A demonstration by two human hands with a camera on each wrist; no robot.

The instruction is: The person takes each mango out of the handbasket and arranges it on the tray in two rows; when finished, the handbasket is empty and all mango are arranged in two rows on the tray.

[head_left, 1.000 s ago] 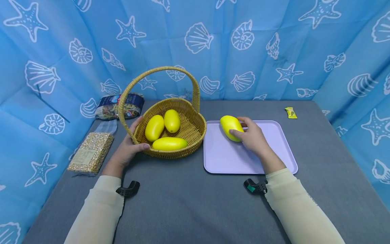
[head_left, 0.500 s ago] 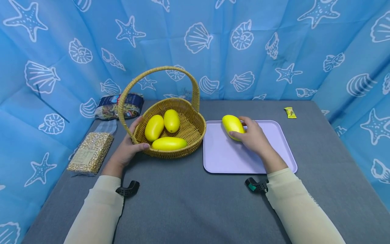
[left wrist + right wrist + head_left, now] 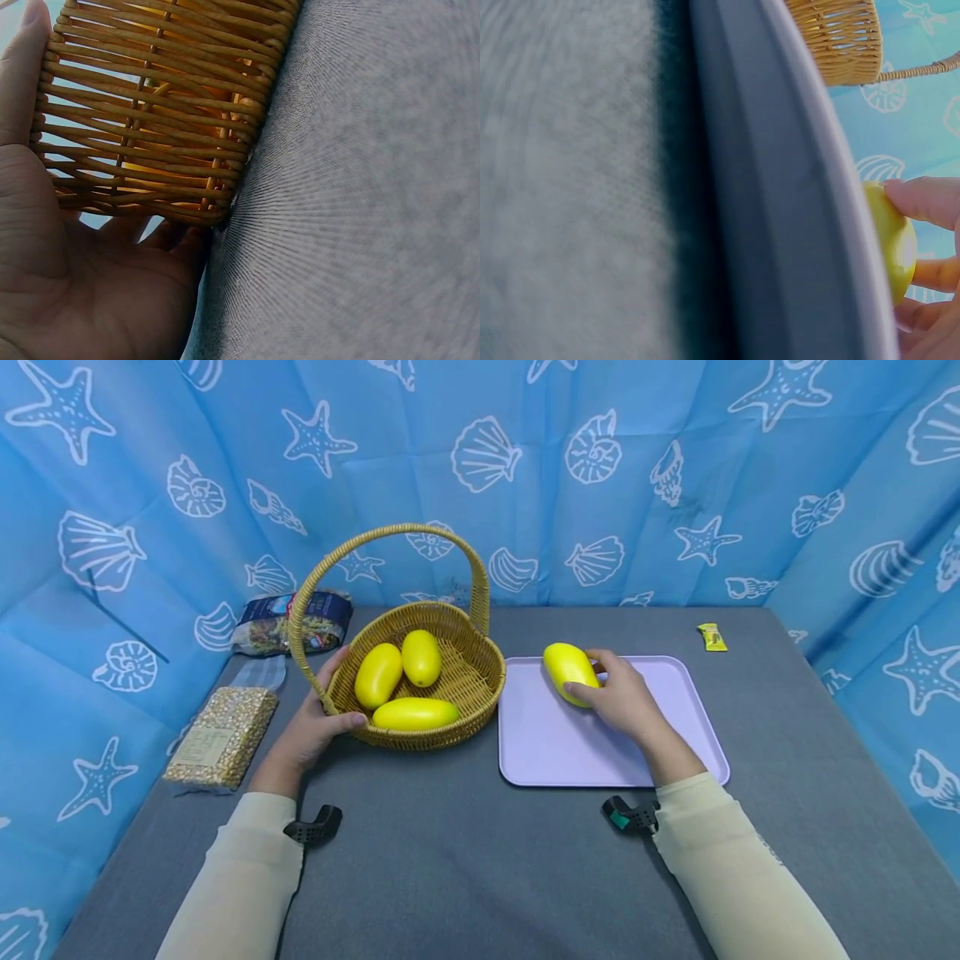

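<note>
Barely anything had changed in the last second: we saw the lone yellow fruit (image 3: 566, 672) at the far left corner of the lilac tray (image 3: 555, 752), so handling seemed paused; the right hand (image 3: 619, 693) gripped it between thumb and fingers, the left hand (image 3: 311, 731) the wicker basket (image 3: 420, 740)

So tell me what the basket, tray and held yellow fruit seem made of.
Basket: wicker, perhaps rattan or plastic, slightly glossy; interlaced strands show.
Tray: probably plastic; smooth, evenly lilac, with a raised rim.
Yellow fruit: even, shiny skin suggests plastic, though a real one is possible.
</note>
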